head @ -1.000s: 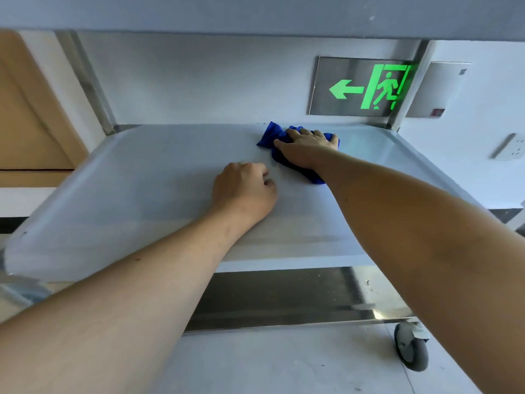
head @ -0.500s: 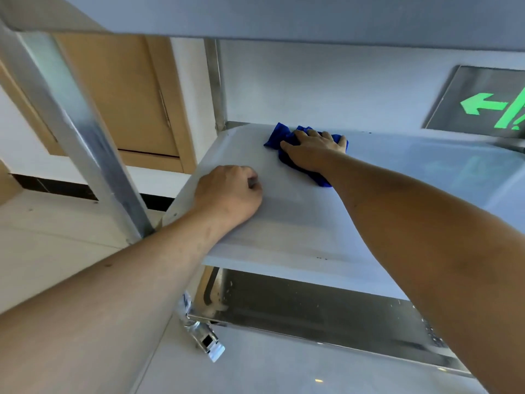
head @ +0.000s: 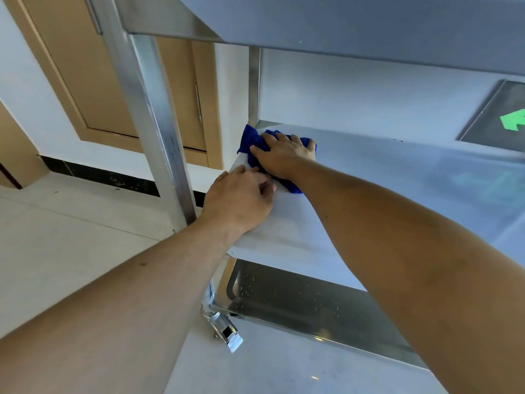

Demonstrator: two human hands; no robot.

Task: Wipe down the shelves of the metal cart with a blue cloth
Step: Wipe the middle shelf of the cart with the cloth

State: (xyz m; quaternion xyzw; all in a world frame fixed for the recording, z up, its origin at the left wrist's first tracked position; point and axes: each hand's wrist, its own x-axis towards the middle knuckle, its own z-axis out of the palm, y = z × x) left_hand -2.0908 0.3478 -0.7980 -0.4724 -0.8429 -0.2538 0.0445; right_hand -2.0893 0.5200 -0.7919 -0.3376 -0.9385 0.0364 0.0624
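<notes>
The metal cart's middle shelf [head: 377, 177] runs across the view under the top shelf [head: 341, 27]. A crumpled blue cloth [head: 251, 139] lies in the shelf's far left corner, against the rear post. My right hand [head: 284, 157] presses flat on the cloth, fingers spread over it. My left hand [head: 241, 199] rests on the shelf's left edge just in front of the cloth, fingers curled loosely, holding nothing that I can see. The bottom shelf [head: 312, 305] shows below, speckled with small marks.
A front corner post [head: 153, 118] stands left of my left hand. A castor brake [head: 227, 334] sits at the lower corner. Behind are a wooden door [head: 93, 81], a white wall and a green exit sign [head: 511, 120]. Pale floor lies to the left.
My right hand has slid the cloth left along the back of the shelf into the far left corner. My left hand has shifted left to the shelf's edge. The view has swung left.
</notes>
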